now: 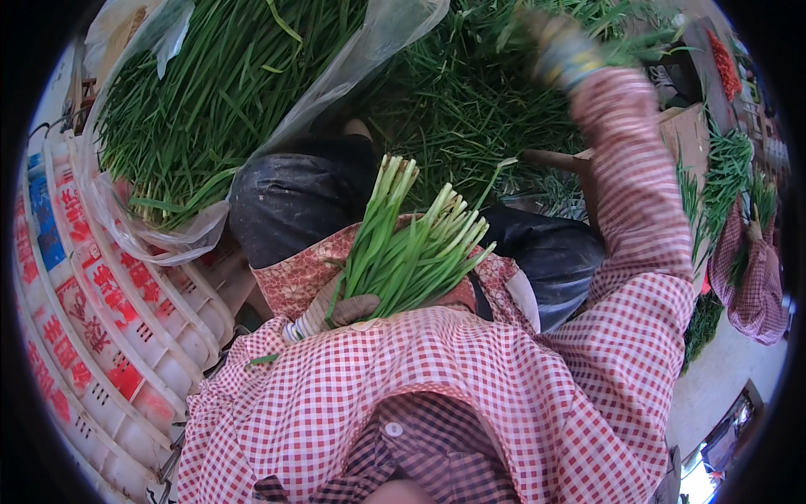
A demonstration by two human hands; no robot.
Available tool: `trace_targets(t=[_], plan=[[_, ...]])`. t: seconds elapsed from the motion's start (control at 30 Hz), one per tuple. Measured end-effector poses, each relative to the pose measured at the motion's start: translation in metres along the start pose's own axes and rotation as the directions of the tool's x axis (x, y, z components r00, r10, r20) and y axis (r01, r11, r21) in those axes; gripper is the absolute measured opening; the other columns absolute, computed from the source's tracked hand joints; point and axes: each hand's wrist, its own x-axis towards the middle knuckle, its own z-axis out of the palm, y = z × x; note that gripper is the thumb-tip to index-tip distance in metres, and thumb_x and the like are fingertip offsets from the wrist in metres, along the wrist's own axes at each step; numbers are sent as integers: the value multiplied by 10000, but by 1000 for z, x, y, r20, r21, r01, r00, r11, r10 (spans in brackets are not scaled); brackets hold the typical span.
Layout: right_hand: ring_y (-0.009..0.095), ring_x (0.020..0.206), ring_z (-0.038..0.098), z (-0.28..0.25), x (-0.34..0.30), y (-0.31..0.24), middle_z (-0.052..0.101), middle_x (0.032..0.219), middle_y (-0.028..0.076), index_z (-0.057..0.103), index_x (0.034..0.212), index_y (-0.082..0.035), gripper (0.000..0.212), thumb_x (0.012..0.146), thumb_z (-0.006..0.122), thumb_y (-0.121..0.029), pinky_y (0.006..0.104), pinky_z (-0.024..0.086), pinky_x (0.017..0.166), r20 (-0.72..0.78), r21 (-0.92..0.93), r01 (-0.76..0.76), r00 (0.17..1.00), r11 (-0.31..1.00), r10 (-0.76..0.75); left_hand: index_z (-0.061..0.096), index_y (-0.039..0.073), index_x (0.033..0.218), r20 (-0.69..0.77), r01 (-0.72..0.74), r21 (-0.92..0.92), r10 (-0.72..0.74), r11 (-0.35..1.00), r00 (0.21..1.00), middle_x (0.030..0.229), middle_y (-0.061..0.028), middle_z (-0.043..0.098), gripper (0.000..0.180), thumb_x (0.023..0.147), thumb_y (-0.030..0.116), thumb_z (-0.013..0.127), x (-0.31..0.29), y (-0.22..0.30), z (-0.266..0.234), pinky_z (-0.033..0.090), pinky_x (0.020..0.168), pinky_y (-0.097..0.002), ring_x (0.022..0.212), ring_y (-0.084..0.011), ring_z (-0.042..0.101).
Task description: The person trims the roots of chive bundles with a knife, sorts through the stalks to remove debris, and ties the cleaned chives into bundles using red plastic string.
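Head view: from here, left hand (348,309) has fingers clamped on the bunch (410,260) over the apron (306,256), probably light, floppy, easily bruised, best gripped nearer its firmer pale stems (451,206); right hand (561,55) blurred near greens (478,109), fingers can't tell.

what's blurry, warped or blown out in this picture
Head view: the right hand and its sleeve are smeared, probably by motion; head view: the left hand and green bunch look fairly sharp; head view: fisheye distortion curves the crates at left; head view: lower right has an overexposed patch.
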Motion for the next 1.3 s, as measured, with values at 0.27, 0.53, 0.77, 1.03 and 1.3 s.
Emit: trace_targets(t=[0.27,0.53,0.77,1.03,1.3], plan=[[194,1091,555,-5,-71,-132,583,1176,88,477,1280,-54,488,852,668,-191,342,450,949,-59,982,-79,726,-169,-685,315,56,1424,-31,17,-17,-17,1000,999,1383,-141,457,684,843,78,675,-7,-3,-13,424,1006,-421,1235,-251,481],[193,801,610,-2,-58,-113,601,824,93,599,1034,-81,162,918,489,-111,341,500,703,-171,938,188,982,292,-81,341,49,1406,-39,-2,15,3,1000,999,1365,-144,473,660,839,69,677,-11,-4,-11,450,980,-423,1206,-255,505],[287,799,647,26,-87,-10,659,914,146,615,1094,-134,238,878,539,-197,384,524,743,-165,917,-52,853,395,495,365,43,1390,-26,-78,66,80,995,996,1349,-147,488,639,835,60,679,-19,-3,-12,473,957,-425,1181,-259,527],[381,1295,379,-13,-131,-77,368,1396,221,265,1461,-126,798,863,585,-545,632,390,948,4,778,-392,784,-491,-621,391,36,1372,-24,-183,152,189,971,982,1331,-150,504,615,831,51,682,-28,-9,-23,500,930,-427,1152,-264,552],[78,777,591,-23,-141,-120,634,913,-13,624,1027,-57,273,908,625,-303,223,485,712,2,844,-193,935,-501,-356,429,34,1343,-263,-285,150,316,947,912,1243,-152,567,587,818,30,690,-40,-19,7,551,852,-427,1070,-270,602]])
